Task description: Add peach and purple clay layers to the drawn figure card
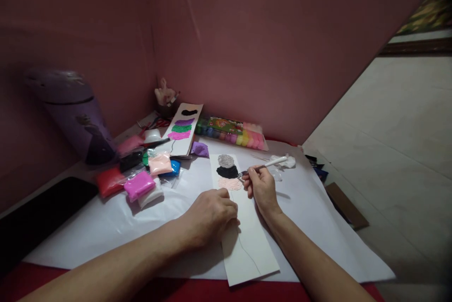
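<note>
1 card [251, 251] between left hand [213, 213] and right hand [263, 187] | 3 patches [227, 171] at its far end | right: closed on 1 fork [277, 161], tines at middle one | left: curled over card, hold hidden

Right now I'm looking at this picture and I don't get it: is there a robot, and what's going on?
No robot here, just one person's two bare hands. The camera sits on their head, looking forward and down, so you see roughly what they see. The right hand holds a fork, its prongs by the black patch on a long pale card. The left hand is at the card's left side, fingers curled; I can't tell if it holds anything. Colourful packets, another painted-looking card and a purple bottle are on the table too.
</note>
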`<state>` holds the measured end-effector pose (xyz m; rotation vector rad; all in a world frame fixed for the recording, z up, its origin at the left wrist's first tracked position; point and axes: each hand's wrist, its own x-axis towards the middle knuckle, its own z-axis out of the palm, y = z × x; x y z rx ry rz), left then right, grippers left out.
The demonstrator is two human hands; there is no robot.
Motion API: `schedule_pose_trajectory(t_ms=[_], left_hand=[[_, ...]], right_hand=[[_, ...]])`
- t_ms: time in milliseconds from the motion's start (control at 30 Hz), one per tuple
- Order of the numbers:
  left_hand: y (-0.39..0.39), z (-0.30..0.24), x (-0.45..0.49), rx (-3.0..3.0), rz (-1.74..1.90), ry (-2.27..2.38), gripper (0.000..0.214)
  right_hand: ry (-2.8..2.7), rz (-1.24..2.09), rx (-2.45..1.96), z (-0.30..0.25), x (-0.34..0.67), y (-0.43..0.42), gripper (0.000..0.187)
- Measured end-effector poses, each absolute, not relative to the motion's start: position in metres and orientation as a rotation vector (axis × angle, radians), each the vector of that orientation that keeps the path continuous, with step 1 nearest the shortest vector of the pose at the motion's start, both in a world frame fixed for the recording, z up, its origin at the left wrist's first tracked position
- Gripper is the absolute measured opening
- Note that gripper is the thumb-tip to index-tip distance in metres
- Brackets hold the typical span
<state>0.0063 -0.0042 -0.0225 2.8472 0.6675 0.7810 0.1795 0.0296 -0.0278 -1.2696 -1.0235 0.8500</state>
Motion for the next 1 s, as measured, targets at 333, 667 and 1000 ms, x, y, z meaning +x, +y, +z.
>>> schedule_pose_trajectory(t_ms=[333,667,1000], left_hand=[[-0.0041,-0.0218,0.006,2.84,0.735,0.683,0.024],[-0.0055,-0.0203,0.0058,2.836,0.711,0.703,0.022],[-0.0038,-0.0231,0.0059,2.825,0.737,0.685,0.024]], right_hand=[[-1.048,0.869,-1.273,-0.0321,0.1819,0.0327,0.027],[-1.011,0.866,-1.27,-0.0297,0.1809,0.0313,0.027],[-0.999,0.849,-1.272,-0.0318,0.182,0.033,0.024]])
